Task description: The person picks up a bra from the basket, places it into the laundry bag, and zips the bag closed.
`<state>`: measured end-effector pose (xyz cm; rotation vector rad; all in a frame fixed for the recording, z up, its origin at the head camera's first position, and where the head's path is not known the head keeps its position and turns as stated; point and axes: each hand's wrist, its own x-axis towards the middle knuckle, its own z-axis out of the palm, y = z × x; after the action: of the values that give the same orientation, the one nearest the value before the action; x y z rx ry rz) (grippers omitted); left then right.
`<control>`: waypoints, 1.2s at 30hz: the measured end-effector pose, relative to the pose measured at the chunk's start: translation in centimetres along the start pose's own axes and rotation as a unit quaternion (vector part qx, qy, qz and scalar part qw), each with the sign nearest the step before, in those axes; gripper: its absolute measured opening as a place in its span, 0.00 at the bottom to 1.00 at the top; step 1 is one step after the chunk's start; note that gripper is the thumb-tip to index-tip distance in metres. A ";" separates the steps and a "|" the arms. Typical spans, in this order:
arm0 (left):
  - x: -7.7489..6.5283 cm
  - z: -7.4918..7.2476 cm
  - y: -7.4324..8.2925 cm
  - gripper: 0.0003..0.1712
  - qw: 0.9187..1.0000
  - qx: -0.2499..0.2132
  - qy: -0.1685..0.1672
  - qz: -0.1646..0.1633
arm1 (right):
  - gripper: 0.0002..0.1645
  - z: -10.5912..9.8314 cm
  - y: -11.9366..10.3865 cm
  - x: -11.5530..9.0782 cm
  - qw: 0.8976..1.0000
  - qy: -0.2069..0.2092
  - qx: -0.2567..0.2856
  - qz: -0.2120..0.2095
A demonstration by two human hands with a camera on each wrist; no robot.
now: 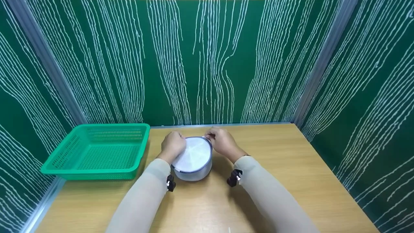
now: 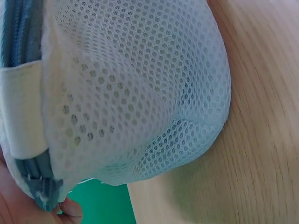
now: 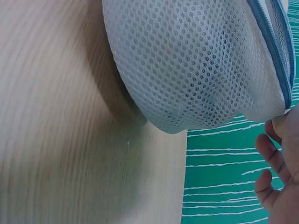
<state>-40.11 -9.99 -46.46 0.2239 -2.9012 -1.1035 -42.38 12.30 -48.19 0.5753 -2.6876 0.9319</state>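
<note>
A round white mesh laundry bag point(image 1: 194, 154) with a grey-blue zipper around its top rim stands on the table in the head view. My left hand point(image 1: 173, 144) grips the rim on its far left side. In the left wrist view a white fabric tab point(image 2: 23, 109) covers part of the zipper point(image 2: 41, 184), close to my fingers. My right hand point(image 1: 222, 142) pinches the far right rim at the zipper. The right wrist view shows the zipper edge point(image 3: 273, 51) above my thumb and curled fingers; the exact spot pinched is partly hidden.
To the left stands a green plastic basket point(image 1: 97, 173) with slotted walls. The wooden table point(image 1: 284, 161) ends at a green wall point(image 1: 220, 64) with white wavy lines; similar panels rise at both sides. Each sleeve carries a small black device point(image 1: 233, 178) at the wrist.
</note>
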 end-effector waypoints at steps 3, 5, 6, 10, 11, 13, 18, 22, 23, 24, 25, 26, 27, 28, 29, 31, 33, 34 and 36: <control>-0.1 0.0 -0.1 0.21 1.000 -0.002 0.001 -0.002 | 0.05 -0.1 0.0 -0.1 1.000 -0.003 -0.005 -0.001; -0.2 0.1 -0.1 0.21 1.000 -0.011 0.000 -0.010 | 0.05 -0.1 0.1 -0.1 1.000 -0.008 -0.004 0.001; -0.2 0.1 -0.2 0.21 1.000 -0.015 -0.002 -0.012 | 0.05 -0.1 0.2 -0.1 1.000 -0.010 -0.003 0.003; -0.2 0.2 -0.2 0.20 1.000 -0.013 -0.003 -0.007 | 0.05 -0.1 0.7 -0.1 1.000 -0.010 -0.001 0.000; -0.2 0.3 -0.3 0.20 1.000 -0.013 -0.001 -0.007 | 0.05 0.0 0.8 -0.1 1.000 -0.009 0.001 -0.002; -0.2 0.2 -0.5 0.21 1.000 -0.007 0.005 -0.005 | 0.05 0.0 1.0 -0.1 1.000 -0.007 0.004 -0.006; -0.2 0.0 -0.9 0.22 1.000 -0.006 0.007 -0.016 | 0.05 0.1 1.1 -0.1 1.000 -0.006 0.016 -0.005; -0.4 -0.2 -0.9 0.18 0.999 -0.030 0.002 -0.032 | 0.06 0.2 0.8 0.0 0.999 -0.017 0.034 0.017; -0.4 -0.3 -0.9 0.17 0.999 -0.037 0.000 -0.034 | 0.07 0.1 0.8 0.0 0.999 -0.019 0.039 0.023; -0.4 -0.3 -0.8 0.16 0.999 -0.041 0.000 -0.033 | 0.07 0.1 0.7 0.0 0.999 -0.020 0.042 0.028; -0.4 -0.3 -0.7 0.16 0.998 -0.046 -0.001 -0.031 | 0.07 0.1 0.6 0.0 0.998 -0.019 0.045 0.034; -0.4 -0.3 -0.6 0.16 0.999 -0.047 -0.002 -0.024 | 0.07 0.1 0.6 0.0 0.998 -0.018 0.049 0.034; -0.4 -0.3 -0.5 0.17 0.999 -0.047 -0.005 -0.015 | 0.07 0.1 0.5 0.0 0.998 -0.016 0.051 0.034; -0.3 -0.2 -0.4 0.17 0.999 -0.046 -0.010 -0.005 | 0.07 0.1 0.4 0.0 0.998 -0.013 0.053 0.030; -0.1 0.0 -0.4 0.17 0.999 -0.048 -0.015 0.005 | 0.07 0.2 0.4 0.0 0.998 -0.011 0.055 0.027; 0.2 0.3 -0.3 0.18 0.998 -0.051 -0.029 0.026 | 0.07 0.4 0.3 0.1 0.998 -0.009 0.058 0.021; 0.4 0.7 0.0 0.17 0.997 -0.052 -0.043 0.044 | 0.07 0.5 0.1 0.2 0.998 -0.011 0.061 0.021; 0.5 0.8 0.2 0.17 0.996 -0.055 -0.050 0.051 | 0.07 0.6 0.1 0.2 0.998 -0.012 0.064 0.022; 0.4 0.9 0.8 0.15 0.995 -0.054 -0.056 0.065 | 0.08 0.6 0.0 0.3 0.997 -0.015 0.065 0.027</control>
<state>-40.68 -8.90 -46.61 -0.0303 -2.8908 -1.2834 -42.71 11.79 -48.54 0.5483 -2.6956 1.1291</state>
